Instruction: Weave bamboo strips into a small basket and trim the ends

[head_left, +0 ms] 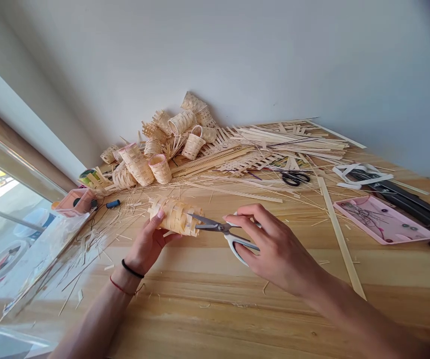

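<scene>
A small woven basket [177,215] of pale wood strips lies sideways in my left hand [151,244], its thumb pressed on the near side and its fingers mostly hidden beneath. Through the handles of a pair of scissors [220,228] with white grips go the fingers of my right hand [271,244]. The blades are parted and reach the basket's right end, where short strip ends stick out. I cannot tell whether a strip is between the blades.
Several woven baskets [160,168] are heaped at the back left beside loose wood strips [293,140]. Black scissors [295,178] lie near the strips. At right are a pink tray [385,219] with small metal pieces and a black tool [405,199]. A window borders the left.
</scene>
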`<state>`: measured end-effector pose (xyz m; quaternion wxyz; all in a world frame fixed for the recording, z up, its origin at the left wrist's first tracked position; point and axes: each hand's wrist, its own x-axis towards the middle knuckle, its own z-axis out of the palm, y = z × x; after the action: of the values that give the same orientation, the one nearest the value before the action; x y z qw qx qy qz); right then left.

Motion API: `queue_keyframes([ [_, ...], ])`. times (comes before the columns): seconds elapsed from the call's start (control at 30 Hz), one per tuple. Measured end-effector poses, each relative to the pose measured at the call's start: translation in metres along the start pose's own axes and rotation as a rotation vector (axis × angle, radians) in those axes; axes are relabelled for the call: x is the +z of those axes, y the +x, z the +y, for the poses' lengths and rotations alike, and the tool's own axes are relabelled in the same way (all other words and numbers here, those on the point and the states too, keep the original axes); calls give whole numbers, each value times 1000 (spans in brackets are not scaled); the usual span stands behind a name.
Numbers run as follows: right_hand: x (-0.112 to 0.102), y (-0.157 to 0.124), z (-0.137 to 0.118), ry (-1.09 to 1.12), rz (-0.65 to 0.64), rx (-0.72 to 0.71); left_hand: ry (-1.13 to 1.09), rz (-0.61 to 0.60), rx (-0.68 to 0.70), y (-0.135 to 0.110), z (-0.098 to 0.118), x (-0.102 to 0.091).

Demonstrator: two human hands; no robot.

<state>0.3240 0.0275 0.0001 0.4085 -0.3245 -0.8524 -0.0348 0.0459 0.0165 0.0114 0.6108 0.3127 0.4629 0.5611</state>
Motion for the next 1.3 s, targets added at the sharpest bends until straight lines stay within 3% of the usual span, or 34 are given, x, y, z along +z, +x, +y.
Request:
queue_keyframes([
  [0.27, 3, -2, 2, 27, 28, 39, -10, -11, 45, 2, 0, -4],
  [0.57, 5, -4, 1, 199, -12, 124, -14, -90, 141, 0, -3, -5],
  [0.9, 4, -1, -4, 403, -62, 203, 20, -327, 244, -4, -7, -8],
  [1.3, 10, -3, -3, 490, -138, 294, 133, -250, 225, -7, -10, -5],
])
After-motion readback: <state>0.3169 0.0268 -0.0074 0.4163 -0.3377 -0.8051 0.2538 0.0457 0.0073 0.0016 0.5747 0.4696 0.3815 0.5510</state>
